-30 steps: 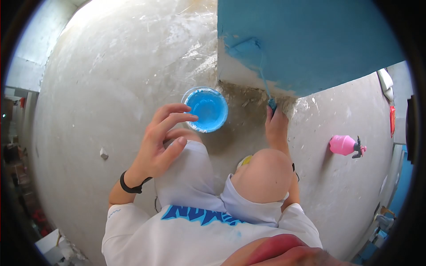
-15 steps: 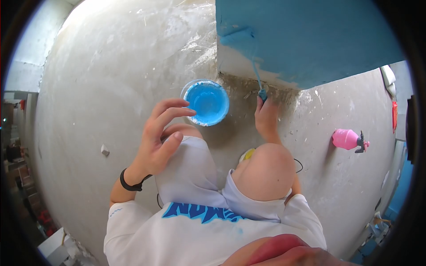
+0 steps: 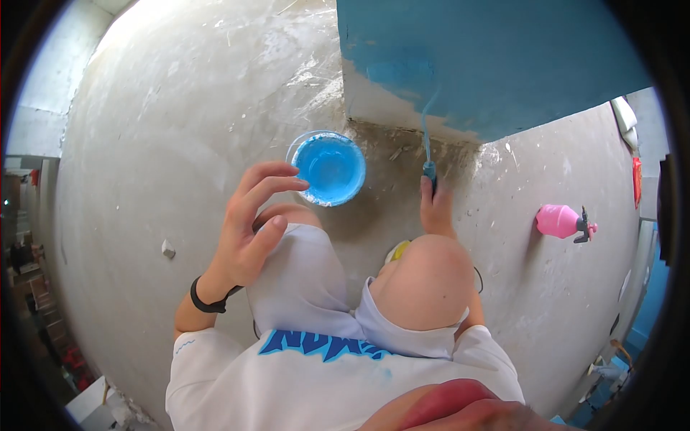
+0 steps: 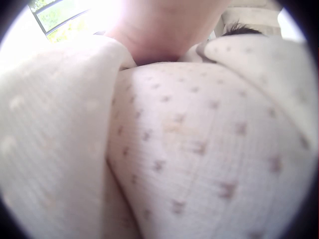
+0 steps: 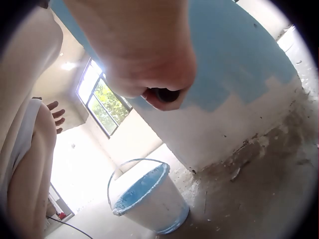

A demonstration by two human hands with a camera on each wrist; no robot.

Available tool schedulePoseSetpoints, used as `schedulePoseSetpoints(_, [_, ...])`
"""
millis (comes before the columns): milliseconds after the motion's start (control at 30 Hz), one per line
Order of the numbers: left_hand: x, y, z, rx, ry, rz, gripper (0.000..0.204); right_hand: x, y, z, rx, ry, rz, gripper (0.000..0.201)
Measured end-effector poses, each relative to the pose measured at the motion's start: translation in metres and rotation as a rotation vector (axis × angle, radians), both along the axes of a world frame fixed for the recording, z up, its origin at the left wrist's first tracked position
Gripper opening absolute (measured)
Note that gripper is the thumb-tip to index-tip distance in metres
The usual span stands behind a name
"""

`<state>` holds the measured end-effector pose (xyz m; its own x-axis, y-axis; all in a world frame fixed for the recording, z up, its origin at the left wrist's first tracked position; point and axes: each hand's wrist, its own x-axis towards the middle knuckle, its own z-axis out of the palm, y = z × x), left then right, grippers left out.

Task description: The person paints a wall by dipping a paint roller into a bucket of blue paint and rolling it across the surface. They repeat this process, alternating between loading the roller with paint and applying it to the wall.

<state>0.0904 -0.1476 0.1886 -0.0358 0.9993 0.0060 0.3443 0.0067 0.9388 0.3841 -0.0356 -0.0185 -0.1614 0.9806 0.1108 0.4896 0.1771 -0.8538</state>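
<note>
My right hand (image 3: 437,208) grips the dark handle of a paint roller (image 3: 400,70). The roller's bent wire frame reaches up to its blue head, which lies against the wall (image 3: 496,57), close above the unpainted strip. In the right wrist view, the fingers curl round the handle end. A bucket (image 3: 310,196) of blue paint, its wire handle leaning to the left, stands on the floor between my hands. Over my left knee, the left hand (image 3: 248,223) is held with loosely bent fingers and nothing in them. Its fingertips overlap the bucket's edge in the head view.
Blue covers most of the wall; a pale uneven band (image 3: 381,104) runs along its base and left corner. On the grey floor, a pink spray bottle (image 3: 557,220) sits at right and a small white chunk (image 3: 168,248) at left. A window (image 5: 103,99) shows behind.
The roller head first went up and left toward the wall's corner, then back right and slightly down, with the right hand following. The left hand has stayed nearly still.
</note>
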Motion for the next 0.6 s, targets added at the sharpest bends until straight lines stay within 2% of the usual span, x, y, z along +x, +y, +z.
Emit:
schedulePoseSetpoints(67, [-0.003,-0.002,-0.001,0.007,0.011,0.001,0.054,-0.008,0.008,0.014,-0.009,0.019,0.007,0.025])
schedulePoseSetpoints(133, [-0.008,-0.001,-0.001,0.024,-0.025,-0.081,0.043,-0.021,0.014,0.032,-0.022,0.039,0.012,0.025])
schedulePoseSetpoints(200, [-0.009,0.0,-0.002,0.024,-0.014,-0.078,0.044,-0.038,0.019,0.049,-0.228,0.308,0.075,0.028])
schedulePoseSetpoints(233, [-0.009,0.001,-0.002,0.03,-0.006,-0.074,0.044,-0.043,0.022,0.044,-0.229,0.311,0.076,0.028])
schedulePoseSetpoints(300, [-0.005,0.002,-0.002,0.013,0.019,-0.038,0.049,-0.051,0.025,0.02,-0.418,0.529,0.11,0.026])
schedulePoseSetpoints(333, [-0.003,0.002,-0.002,-0.004,0.039,-0.005,0.055,-0.052,0.025,0.005,-0.424,0.531,0.111,0.026])
schedulePoseSetpoints(467, [-0.003,0.0,-0.004,-0.039,-0.009,0.028,0.055,-0.036,0.015,-0.082,-0.394,0.419,0.036,0.026])
schedulePoseSetpoints(533, [-0.008,0.0,-0.007,0.008,0.067,-0.015,0.056,-0.026,0.007,-0.106,-0.346,0.344,0.019,0.027])
schedulePoseSetpoints(600, [-0.007,0.001,-0.008,0.008,0.059,-0.019,0.057,-0.018,-0.004,-0.109,-0.489,0.334,-0.058,0.027])
